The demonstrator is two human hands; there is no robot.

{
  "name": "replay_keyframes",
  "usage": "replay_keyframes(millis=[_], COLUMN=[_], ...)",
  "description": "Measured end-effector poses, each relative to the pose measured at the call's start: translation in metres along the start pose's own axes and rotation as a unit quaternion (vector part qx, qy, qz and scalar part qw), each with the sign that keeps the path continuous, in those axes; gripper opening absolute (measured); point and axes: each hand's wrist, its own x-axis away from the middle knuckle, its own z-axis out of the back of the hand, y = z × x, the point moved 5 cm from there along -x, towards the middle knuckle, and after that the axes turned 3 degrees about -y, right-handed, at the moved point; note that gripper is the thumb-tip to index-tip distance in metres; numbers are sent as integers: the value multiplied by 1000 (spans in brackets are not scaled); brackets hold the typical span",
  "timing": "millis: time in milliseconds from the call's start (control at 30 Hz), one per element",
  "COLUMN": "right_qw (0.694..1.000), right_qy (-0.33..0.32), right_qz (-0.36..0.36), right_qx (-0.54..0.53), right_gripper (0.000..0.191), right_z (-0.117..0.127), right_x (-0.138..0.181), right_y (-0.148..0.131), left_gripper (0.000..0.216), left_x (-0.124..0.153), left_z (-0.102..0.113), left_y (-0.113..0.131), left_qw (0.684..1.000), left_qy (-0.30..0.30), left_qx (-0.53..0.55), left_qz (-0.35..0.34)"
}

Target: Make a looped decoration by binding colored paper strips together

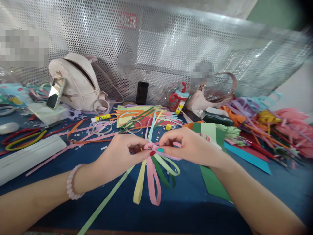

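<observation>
Both hands meet over the middle of the blue table, pinching a bunch of looped paper strips (149, 176). My left hand (122, 150) grips its pink centre between thumb and fingers. From the other side, my right hand (186, 143) pinches the same pink centre, thumb against it. Yellow, pink, pale green and dark green loops hang down below the fingers, while light blue and lilac strips stick up behind. A long pale green strip (107, 200) runs to the table's front edge beneath my left hand. The fingers partly hide the join.
Loose coloured strips (137, 114) and a glue stick (100, 118) lie behind the hands. Scissors (26, 138) and a white roll (34, 158) are at left. Green paper (214, 182) and a heap of crepe paper (293, 127) are at right. A backpack (75, 85) stands behind.
</observation>
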Motion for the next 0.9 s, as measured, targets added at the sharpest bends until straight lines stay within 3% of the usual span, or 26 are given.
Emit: replay_keyframes(millis=[367,633,900], right_qw=[1000,1000,997], right_qy=[-5,-9,3], right_qz=[11,4,12], right_qx=[9,25,80], right_gripper=[16,11,11], right_z=[0,-4,-6], right_x=[0,0,-1], right_y=[-1,-4,-6], left_gripper=[24,12,10], left_x=[0,-1,-4], left_z=[-1,-6,-8], left_y=[2,1,-2], left_qw=[1000,998,993], left_qy=[-5,-21,-49], left_qx=[-9,54,101], left_qz=[-5,-20,22])
